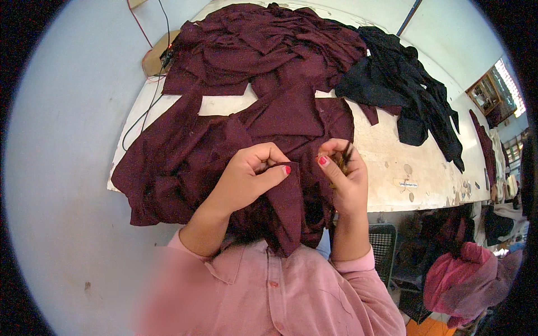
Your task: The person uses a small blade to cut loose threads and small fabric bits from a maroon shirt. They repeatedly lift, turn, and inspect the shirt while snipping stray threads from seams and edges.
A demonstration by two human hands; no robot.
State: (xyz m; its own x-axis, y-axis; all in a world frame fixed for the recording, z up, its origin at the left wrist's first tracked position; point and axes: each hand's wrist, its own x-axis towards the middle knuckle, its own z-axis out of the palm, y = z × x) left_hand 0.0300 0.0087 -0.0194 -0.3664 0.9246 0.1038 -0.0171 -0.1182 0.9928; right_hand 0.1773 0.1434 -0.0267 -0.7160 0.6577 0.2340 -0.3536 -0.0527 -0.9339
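Dark maroon cloth [224, 140] lies in folds over the near table edge and hangs down in front of my pink shirt. My left hand [253, 178] pinches an edge of this cloth between thumb and forefinger, with a narrow flap falling below it. A little to the right, my right hand [344, 175] is raised beside the cloth, thumb and forefinger pressed together. Something small, dark and yellowish shows among its curled fingers, too hidden to name.
A large heap of maroon cloth [269, 45] covers the back of the white table [392, 173]. Black cloth [409, 84] lies to its right. Cables [150, 106] run at the left edge. Pink and mauve cloth [465, 280] is piled at the lower right, near a chair [382, 252].
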